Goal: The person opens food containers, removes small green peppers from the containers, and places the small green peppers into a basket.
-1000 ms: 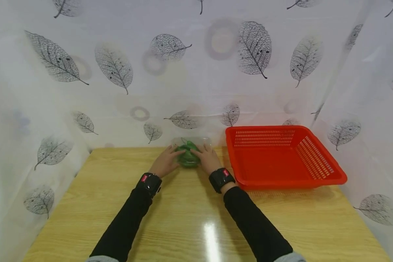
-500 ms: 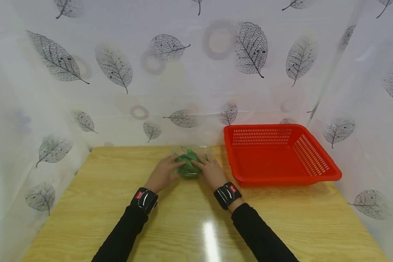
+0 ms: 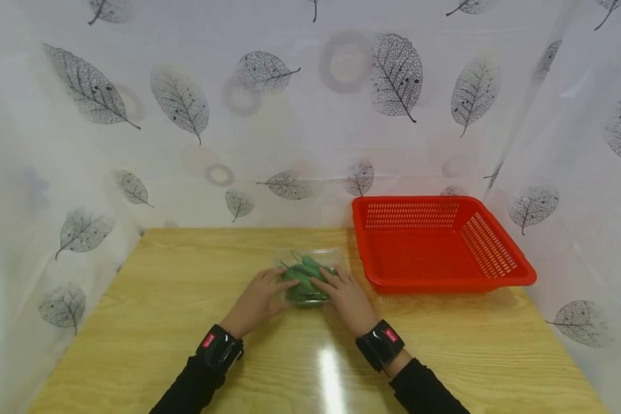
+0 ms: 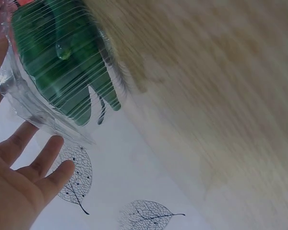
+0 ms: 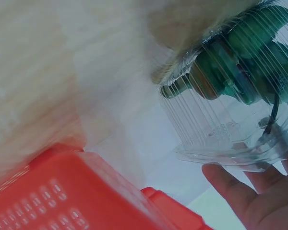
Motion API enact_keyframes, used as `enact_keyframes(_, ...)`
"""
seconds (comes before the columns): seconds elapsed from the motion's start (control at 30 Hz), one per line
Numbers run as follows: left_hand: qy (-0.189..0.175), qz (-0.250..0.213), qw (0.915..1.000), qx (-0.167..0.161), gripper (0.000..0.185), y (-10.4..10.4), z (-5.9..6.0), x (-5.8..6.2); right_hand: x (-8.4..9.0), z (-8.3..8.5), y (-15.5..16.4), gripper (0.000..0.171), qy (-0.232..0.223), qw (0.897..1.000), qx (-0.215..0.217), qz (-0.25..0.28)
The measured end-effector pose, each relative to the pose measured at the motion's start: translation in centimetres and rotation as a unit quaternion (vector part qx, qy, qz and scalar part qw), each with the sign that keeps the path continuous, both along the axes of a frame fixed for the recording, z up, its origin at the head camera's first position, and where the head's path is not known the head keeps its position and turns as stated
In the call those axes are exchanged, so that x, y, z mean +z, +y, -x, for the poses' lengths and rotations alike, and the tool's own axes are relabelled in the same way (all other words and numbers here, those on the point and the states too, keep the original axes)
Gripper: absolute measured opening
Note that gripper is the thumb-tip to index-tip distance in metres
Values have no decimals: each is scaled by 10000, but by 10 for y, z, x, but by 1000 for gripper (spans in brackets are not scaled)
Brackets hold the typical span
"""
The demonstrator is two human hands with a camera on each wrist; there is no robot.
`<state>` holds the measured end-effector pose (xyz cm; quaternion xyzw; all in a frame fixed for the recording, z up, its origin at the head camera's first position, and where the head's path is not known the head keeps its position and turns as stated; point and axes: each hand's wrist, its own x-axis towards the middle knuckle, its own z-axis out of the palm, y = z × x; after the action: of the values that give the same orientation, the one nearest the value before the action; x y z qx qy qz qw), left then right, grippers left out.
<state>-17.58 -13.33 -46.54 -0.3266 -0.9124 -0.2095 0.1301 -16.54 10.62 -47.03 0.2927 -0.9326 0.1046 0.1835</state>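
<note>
Both hands sit on a clear plastic box (image 3: 310, 275) of green peppers (image 3: 302, 279) near the middle of the table. From the box, the left hand (image 3: 256, 300) lies at about 8 o'clock and the right hand (image 3: 348, 296) at about 4 o'clock, each with fingers laid along a side wall of the box rather than curled tightly round it. In the left wrist view the fingers (image 4: 44, 160) are straight and spread just beside the ribbed wall; in the right wrist view the fingertips (image 5: 230, 184) lie under the flared rim (the thumbs are hidden, so how firm the hold is cannot be told). The box stands on the table, lid up, with dark stems showing through the plastic.

At 2 o'clock from the box, just beside it, a red slotted basket (image 3: 497, 253) sits at the table's right rear. The table (image 3: 160, 322) is pale wood-grain laminate with a glossy strip of reflected light near the front edge. A white curtain printed with grey skeleton leaves (image 3: 178, 103) and faint rings closes in the back and both sides. Black sleeves (image 3: 188, 388) and dark wristbands (image 3: 219, 349) cover the forearms.
</note>
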Motion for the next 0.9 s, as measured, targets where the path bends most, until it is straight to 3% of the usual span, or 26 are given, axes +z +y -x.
enact_keyframes(0.5,90,-103,9998,-171,52,20,-36,-3,-2,-40,28,75,479,9981,317,209)
enact_keyframes(0.73,-15,122,9999,-66,53,27,-63,0,1,-62,37,77,614,9974,360,-66)
enact_keyframes(0.9,-116,185,9997,-57,54,27,-72,4,1,-72,38,78,723,9967,345,-127)
